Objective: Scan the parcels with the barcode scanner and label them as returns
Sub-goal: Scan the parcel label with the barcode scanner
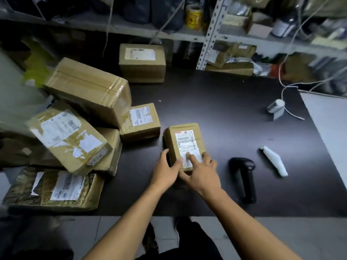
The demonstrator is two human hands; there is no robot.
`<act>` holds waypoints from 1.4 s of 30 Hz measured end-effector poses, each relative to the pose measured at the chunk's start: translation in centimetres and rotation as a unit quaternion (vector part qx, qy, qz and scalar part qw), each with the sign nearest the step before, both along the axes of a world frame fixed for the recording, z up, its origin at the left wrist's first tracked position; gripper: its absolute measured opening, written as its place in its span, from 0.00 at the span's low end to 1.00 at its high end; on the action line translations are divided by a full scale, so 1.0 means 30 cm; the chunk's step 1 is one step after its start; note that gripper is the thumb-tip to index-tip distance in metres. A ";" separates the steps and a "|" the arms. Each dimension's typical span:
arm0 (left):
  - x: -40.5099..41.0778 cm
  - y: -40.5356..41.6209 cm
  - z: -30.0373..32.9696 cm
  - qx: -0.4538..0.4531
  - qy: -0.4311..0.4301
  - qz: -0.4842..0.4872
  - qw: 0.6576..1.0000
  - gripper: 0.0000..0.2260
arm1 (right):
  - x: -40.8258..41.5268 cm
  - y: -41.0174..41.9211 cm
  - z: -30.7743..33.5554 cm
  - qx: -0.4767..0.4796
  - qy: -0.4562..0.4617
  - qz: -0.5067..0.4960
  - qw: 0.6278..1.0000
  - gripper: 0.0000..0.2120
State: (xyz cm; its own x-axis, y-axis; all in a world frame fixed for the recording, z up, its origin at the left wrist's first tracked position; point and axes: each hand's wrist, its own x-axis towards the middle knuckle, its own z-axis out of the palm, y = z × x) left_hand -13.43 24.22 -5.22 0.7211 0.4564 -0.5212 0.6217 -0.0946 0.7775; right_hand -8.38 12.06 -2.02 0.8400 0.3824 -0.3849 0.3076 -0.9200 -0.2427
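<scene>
A small brown parcel with a white shipping label lies flat on the dark table in front of me. My left hand holds its near left edge, thumb on top. My right hand rests on the near end, its straight fingers pressing on the lower part of the label. The black barcode scanner lies on the table just right of my right hand, untouched. A white marker-like tool lies further right.
Several brown parcels are piled at the left, one small one close to the held parcel, another at the back. A white corded device sits at the right rear. Shelving with goods runs along the back.
</scene>
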 end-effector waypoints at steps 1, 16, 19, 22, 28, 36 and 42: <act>-0.010 -0.011 -0.003 -0.020 -0.004 0.000 1.000 0.32 | -0.034 -0.011 0.003 -0.003 0.003 -0.010 1.000 0.33; -0.026 -0.084 0.046 -0.040 -0.033 -0.036 0.998 0.29 | -0.035 -0.191 0.019 0.117 0.060 0.007 0.991 0.28; -0.007 -0.102 0.056 -0.007 -0.016 -0.045 0.999 0.28 | 0.015 -0.295 0.028 0.220 0.000 -0.050 0.974 0.22; 0.007 -0.121 0.056 0.011 -0.004 -0.054 0.998 0.28 | 0.054 -0.425 0.029 0.272 -0.097 -0.144 0.947 0.16; 0.030 -0.157 0.054 0.011 0.006 -0.041 0.999 0.25 | 0.140 -0.608 -0.051 0.220 -0.016 -0.300 0.928 0.27; 0.044 -0.198 0.080 -0.064 0.019 0.013 0.998 0.22 | 0.229 -0.623 -0.093 0.195 0.177 -0.255 0.930 0.09; 0.032 -0.196 0.099 -0.061 -0.002 -0.028 0.998 0.25 | 0.219 -0.600 -0.032 0.257 0.195 -0.225 0.919 0.03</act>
State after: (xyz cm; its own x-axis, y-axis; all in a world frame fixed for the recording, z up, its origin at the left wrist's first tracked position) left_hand -12.47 18.35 -2.24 0.7462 0.3482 -0.5674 0.6149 -0.0341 0.7879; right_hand -1.80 -5.96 -2.97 0.7943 0.2450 -0.5559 -0.2792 -0.6654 -0.6923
